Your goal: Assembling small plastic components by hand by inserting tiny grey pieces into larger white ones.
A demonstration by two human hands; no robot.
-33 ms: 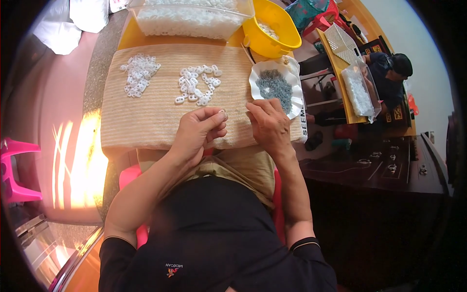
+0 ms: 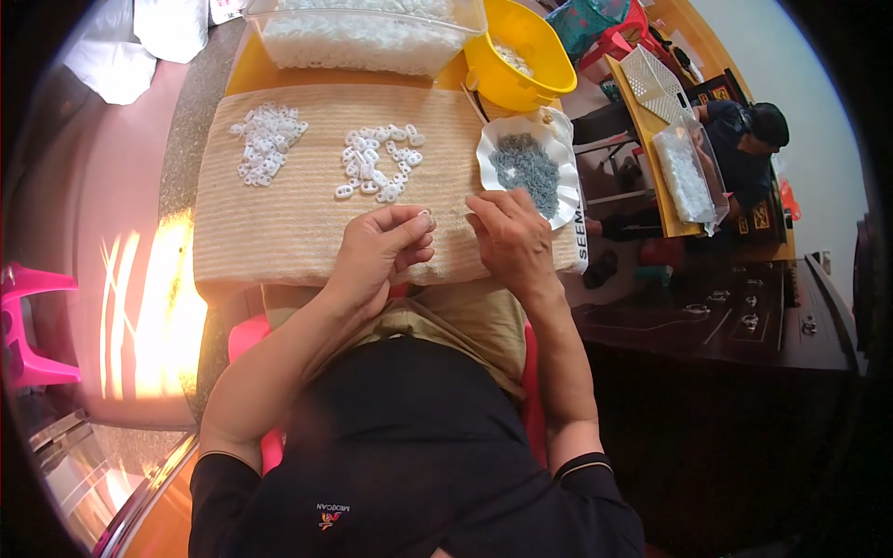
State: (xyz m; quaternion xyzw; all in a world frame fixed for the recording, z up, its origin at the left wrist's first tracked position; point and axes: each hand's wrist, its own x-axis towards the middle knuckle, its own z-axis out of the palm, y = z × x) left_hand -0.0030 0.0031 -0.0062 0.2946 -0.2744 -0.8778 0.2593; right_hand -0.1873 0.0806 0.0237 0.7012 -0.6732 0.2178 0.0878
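Between the thumb and forefinger of my left hand (image 2: 383, 249) is a small white plastic piece (image 2: 425, 214), mostly covered by the fingertips. My right hand (image 2: 510, 236) is a short way to its right, thumb and fingers pinched together above the cloth. Whatever that pinch holds is too small to make out. Beyond my hands lies a loose group of white two-holed plastic pieces (image 2: 361, 166). A denser pile of similar white pieces (image 2: 264, 144) lies farther left. Close behind my right hand stands a white wavy-rimmed dish (image 2: 487, 149) with many small grey parts (image 2: 523, 166).
A striped beige cloth (image 2: 279, 237) covers the table. At its far side stand a clear bin (image 2: 363, 58) of white pieces and a yellow tub (image 2: 549, 90). A pink stool (image 2: 42, 321) is at left. Another person (image 2: 744, 149) sits at a table on the right.
My right hand has shifted very slightly to the left, toward my left hand. The left hand and the piles have stayed in place.
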